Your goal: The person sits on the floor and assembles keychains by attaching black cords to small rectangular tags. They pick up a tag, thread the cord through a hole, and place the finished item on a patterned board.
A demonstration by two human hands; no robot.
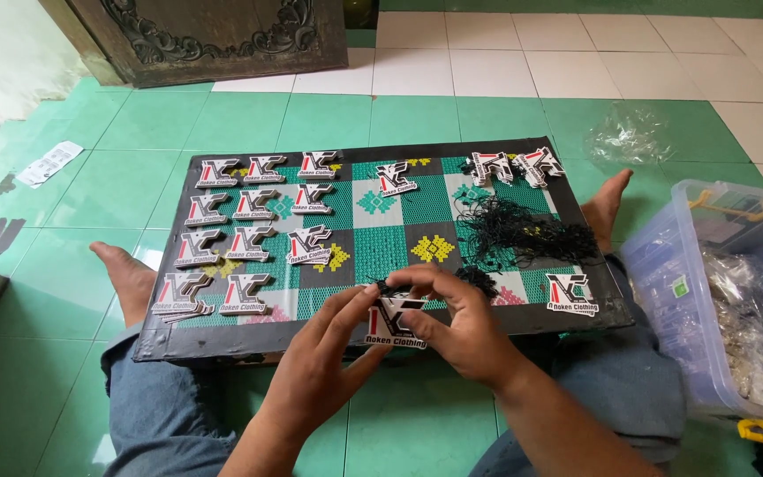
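Hang tag (395, 322) pinched between left hand (324, 353) and right hand (452, 322), black string at its top. Beyond left hand, finished rows (240, 230); beyond right hand, string heap (523, 234), unstrung tags (509, 168) left.

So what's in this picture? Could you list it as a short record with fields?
Place: green tiled floor, person sitting with a patterned board across the legs
Left hand: touching a cut-out tag
Right hand: pinching the same tag
On the board: rows of tags, pile of black strings
Beside: clear plastic box, crumpled plastic bag
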